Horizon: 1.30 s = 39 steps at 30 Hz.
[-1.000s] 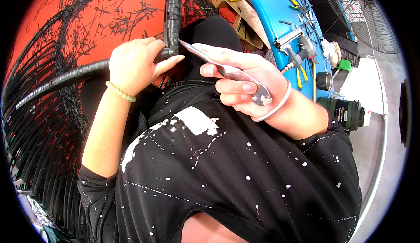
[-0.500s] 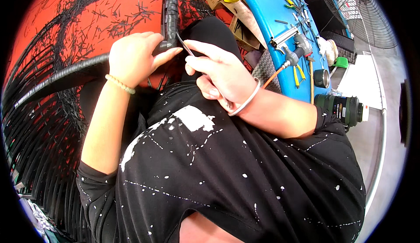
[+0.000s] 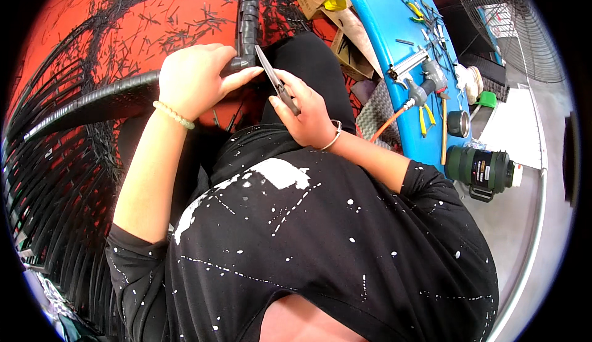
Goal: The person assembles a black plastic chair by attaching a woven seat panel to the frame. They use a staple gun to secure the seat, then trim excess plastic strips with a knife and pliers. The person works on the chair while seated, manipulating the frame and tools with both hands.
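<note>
My left hand (image 3: pixel 192 82) is closed around the corner of a black frame (image 3: pixel 248 18) wrapped in flat black strip. Its thumb points right along the joint, and the hidden fingers curl over the far side. One wrapped bar runs away from me; another wrapped bar (image 3: pixel 105 97) curves off to the left. In my right hand (image 3: pixel 311 115) is a pair of scissors (image 3: pixel 269 68) with slim metal blades that look closed. The blade tips lie close beside the corner; whether they touch it I cannot tell.
Black strip offcuts (image 3: pixel 185 21) litter the red floor covering, and long black strips (image 3: pixel 55 231) fan out at left. A blue table (image 3: pixel 385 18) at right bears an air tool (image 3: pixel 425 83), yellow-handled pliers (image 3: pixel 425 120) and a hammer (image 3: pixel 444 132). A green jug (image 3: pixel 478 169) and a wire-caged fan (image 3: pixel 524 28) stand beyond.
My right hand has turned and closed around the scissors' handles, which were threaded through its fingers before. The blades now point up at the corner. My left hand keeps its hold.
</note>
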Motion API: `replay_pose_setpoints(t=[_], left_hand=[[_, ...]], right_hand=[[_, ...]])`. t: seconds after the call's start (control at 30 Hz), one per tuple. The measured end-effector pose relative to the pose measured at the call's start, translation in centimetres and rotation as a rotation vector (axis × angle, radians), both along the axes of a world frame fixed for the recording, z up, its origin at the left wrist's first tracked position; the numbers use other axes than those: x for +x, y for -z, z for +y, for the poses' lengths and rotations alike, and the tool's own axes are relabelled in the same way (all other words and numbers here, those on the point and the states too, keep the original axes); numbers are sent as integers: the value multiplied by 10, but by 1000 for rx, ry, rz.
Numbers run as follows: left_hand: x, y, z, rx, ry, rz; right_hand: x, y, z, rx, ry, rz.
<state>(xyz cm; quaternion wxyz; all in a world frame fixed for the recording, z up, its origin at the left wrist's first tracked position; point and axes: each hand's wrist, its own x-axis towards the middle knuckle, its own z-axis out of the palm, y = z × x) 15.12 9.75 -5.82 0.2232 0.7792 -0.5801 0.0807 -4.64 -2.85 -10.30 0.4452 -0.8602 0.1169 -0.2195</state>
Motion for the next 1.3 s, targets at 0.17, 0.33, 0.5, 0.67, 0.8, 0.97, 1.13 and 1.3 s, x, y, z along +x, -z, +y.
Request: replay_pose_setpoints(t=[0.17, 0.33, 0.5, 0.67, 0.8, 0.97, 1.13, 1.3], left_hand=[[3, -1, 0, 41, -16, -30], [2, -4, -1, 1, 17, -14], [1, -6, -2, 27, 11, -20], [-6, -3, -1, -81, 61, -26], [0, -6, -3, 45, 1, -28], [-6, -7, -1, -11, 21, -16], [-8, -7, -3, 24, 9, -10], [-9, -3, 1, -32, 21, -31]], right_hand=[[16, -51, -2, 1133, -59, 462], [26, -70, -11, 1431, -1, 521], [40, -4, -2, 506, 152, 277], [33, 14, -9, 219, 147, 94], [39, -35, 10, 1087, 102, 338], [38, -30, 10, 952, 149, 340], [32, -73, -2, 1571, -49, 415], [30, -81, -2, 1553, -85, 469]])
